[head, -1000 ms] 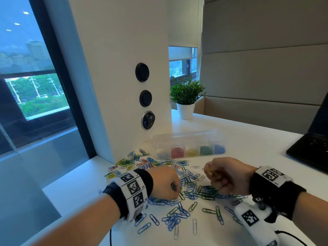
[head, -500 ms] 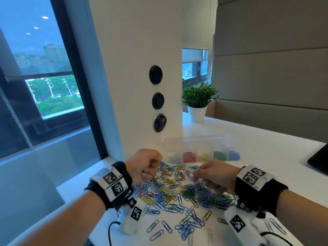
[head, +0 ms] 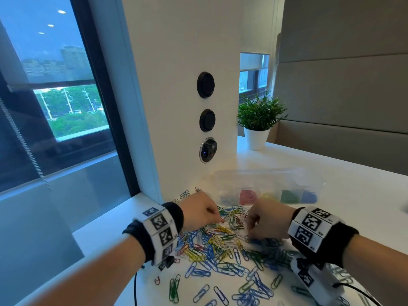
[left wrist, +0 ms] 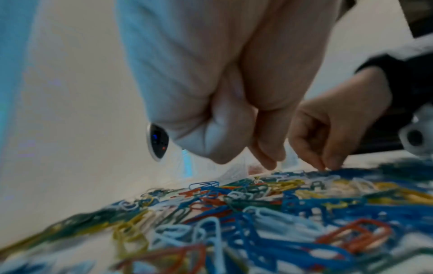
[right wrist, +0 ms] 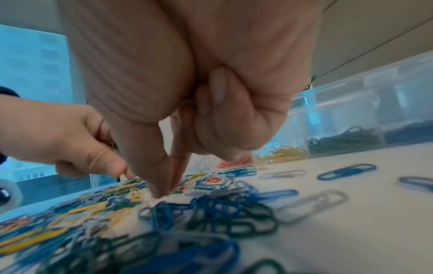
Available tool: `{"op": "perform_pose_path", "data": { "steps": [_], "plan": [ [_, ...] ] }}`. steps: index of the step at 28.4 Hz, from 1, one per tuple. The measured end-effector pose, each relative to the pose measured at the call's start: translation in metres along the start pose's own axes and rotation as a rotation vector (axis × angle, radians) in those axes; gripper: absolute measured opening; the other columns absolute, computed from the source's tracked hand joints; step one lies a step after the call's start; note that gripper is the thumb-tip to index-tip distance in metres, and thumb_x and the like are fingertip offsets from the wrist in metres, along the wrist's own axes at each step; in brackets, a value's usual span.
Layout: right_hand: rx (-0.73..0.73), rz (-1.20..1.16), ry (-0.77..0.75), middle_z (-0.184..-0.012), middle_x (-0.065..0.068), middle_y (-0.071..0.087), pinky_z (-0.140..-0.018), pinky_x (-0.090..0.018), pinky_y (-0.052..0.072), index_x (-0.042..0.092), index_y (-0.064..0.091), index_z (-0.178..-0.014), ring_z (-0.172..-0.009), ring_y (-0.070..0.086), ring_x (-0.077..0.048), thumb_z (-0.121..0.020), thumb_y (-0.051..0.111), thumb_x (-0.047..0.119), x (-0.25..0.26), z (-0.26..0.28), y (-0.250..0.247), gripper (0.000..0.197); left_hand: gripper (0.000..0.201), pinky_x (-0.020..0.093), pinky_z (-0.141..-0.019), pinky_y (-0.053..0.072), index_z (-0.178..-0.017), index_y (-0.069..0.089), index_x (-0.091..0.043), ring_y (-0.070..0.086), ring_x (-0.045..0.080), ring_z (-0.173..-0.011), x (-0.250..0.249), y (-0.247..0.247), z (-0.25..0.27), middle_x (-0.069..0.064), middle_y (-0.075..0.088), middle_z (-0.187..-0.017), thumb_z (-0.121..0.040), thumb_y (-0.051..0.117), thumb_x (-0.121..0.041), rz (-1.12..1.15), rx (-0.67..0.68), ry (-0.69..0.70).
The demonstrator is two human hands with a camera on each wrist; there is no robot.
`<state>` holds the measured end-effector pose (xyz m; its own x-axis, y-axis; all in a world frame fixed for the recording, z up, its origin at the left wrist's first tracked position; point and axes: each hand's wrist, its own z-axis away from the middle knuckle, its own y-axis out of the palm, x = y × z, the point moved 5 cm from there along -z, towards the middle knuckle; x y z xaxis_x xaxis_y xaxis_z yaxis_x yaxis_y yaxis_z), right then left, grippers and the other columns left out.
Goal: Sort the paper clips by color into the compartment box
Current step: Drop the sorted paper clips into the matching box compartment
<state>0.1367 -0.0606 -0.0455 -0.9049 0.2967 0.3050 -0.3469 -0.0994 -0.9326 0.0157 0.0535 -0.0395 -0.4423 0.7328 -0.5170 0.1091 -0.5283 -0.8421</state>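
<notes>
White desk (head: pixel 353 195), paper clips (head: pixel 220 246) heaped before the compartment box (head: pixel 269 186); both hands dip in, left hand (head: pixel 201 214) and right hand (head: pixel 268 221) fingertips pinched (catch unclear).

White pillar (head: pixel 176 62) with three round fittings, dusk-blue window (head: pixel 55 85), potted plant (head: pixel 258 120), beige panelled wall (head: pixel 342 85).
</notes>
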Motion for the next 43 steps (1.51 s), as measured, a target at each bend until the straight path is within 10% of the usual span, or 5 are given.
{"op": "perform_pose_path", "data": {
  "steps": [9,16,22,37,43],
  "plan": [
    [-0.010,0.017,-0.069,-0.064,0.013,0.063,-0.057,-0.015,0.043,0.020,0.077,-0.082,-0.059,0.054,0.000,-0.077,0.070,0.023,0.008,0.005,0.007,0.010,0.021,0.030,-0.083,0.051,-0.099,0.074,-0.008,0.065,0.019,-0.089,-0.024,0.022,-0.015,0.004,0.072,-0.099,-0.090,0.068,-0.026,-0.371,0.123,0.114],
    [-0.051,0.015,-0.064,-0.077,0.007,0.073,-0.059,-0.018,0.044,0.019,0.078,-0.087,-0.065,0.061,-0.007,-0.076,0.073,0.031,0.016,0.008,0.012,0.017,0.019,0.018,-0.059,0.044,-0.077,0.073,-0.005,0.050,-0.002,-0.050,-0.012,0.005,-0.007,-0.012,0.063,-0.061,-0.090,0.065,-0.016,-0.050,0.052,0.050],
    [-0.011,0.034,-0.030,-0.090,0.000,0.075,-0.068,-0.020,0.046,0.014,0.078,-0.097,-0.075,0.062,-0.012,-0.085,0.062,0.020,0.018,0.005,0.013,0.020,0.012,0.020,-0.042,0.038,-0.086,0.076,-0.010,0.038,0.014,-0.039,0.001,-0.002,0.008,0.003,0.053,-0.050,-0.089,0.070,-0.020,0.189,0.095,-0.084],
    [-0.027,0.068,-0.182,-0.064,0.022,0.048,-0.050,-0.005,0.031,0.022,0.076,-0.098,-0.056,0.045,0.008,-0.085,0.069,0.024,0.033,0.014,0.003,0.015,0.012,0.016,-0.039,0.025,-0.078,0.064,-0.013,0.028,0.012,-0.038,0.016,0.008,0.010,0.000,0.040,-0.047,-0.089,0.066,-0.007,0.485,0.081,-0.260],
    [0.028,0.150,-0.174,-0.092,0.009,0.071,-0.054,-0.007,0.029,0.020,0.076,-0.100,-0.069,0.049,0.000,-0.087,0.065,0.025,0.033,0.014,0.007,0.017,0.016,0.016,-0.040,0.020,-0.073,0.065,-0.013,0.021,0.013,-0.043,0.022,0.010,0.012,0.000,0.032,-0.052,-0.087,0.070,-0.009,0.628,0.058,-0.318]
  ]
}}
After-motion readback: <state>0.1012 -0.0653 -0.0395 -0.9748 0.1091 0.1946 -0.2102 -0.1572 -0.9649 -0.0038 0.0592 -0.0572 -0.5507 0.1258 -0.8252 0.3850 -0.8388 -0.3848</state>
